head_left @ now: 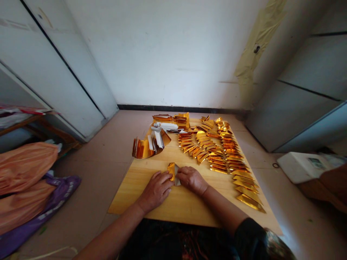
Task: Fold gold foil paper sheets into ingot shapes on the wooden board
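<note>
A small sheet of gold foil paper (171, 169), partly folded, lies near the front middle of the wooden board; its grey underside shows on the right part. My left hand (157, 190) has its fingers together, pressing and gripping the paper's left side. On the other side my right hand (192, 179) pinches the grey part with thumb and fingers; some fingertips are hidden. Folded gold foil pieces (230, 159) stand in overlapping rows to the right of the hands. Beyond my left hand stand bent stacks of gold foil sheets (145, 148) with white edges showing.
The wooden board (132, 191) sits low, with a white wall (168, 54) behind it. Orange and purple bags (59, 196) lie on the floor at left. A white box (302, 168) is at right, and pale cabinets (306, 79) flank both sides.
</note>
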`<state>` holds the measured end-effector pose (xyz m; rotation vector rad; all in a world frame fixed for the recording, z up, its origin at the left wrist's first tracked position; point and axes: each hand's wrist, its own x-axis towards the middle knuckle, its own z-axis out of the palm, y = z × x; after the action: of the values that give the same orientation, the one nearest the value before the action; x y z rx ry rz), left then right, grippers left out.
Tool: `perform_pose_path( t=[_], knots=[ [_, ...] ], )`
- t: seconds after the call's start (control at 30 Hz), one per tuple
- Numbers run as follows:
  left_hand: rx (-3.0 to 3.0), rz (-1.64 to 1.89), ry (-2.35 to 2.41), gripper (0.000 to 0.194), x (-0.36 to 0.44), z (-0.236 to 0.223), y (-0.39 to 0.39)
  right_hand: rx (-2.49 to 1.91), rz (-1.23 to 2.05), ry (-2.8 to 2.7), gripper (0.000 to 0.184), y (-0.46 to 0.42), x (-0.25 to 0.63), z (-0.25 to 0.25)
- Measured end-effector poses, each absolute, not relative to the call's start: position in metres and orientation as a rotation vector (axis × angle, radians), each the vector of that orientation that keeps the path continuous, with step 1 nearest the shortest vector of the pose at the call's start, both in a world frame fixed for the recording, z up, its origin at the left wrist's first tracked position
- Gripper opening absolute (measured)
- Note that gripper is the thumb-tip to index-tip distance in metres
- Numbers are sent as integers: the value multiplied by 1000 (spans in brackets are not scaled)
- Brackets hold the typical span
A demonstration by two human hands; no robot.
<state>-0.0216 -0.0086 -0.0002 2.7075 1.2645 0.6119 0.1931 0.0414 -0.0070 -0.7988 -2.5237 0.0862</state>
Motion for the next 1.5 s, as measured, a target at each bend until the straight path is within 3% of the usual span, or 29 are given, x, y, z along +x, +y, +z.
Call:
perform_pose_path(
  t=[0.63, 0.97, 1.5],
  knots=[
    [2668, 548, 1202, 32, -30, -5, -9, -925, 564, -2493, 11, 43, 190, 9],
    [2630, 564, 1207, 37, -30, -5, -9, -1351, 467, -2527, 8, 36, 174, 19],
    [2712, 528, 1216, 42, -26, 0, -12, -1361, 430, -2458, 8, 33, 172, 11]
  ],
)
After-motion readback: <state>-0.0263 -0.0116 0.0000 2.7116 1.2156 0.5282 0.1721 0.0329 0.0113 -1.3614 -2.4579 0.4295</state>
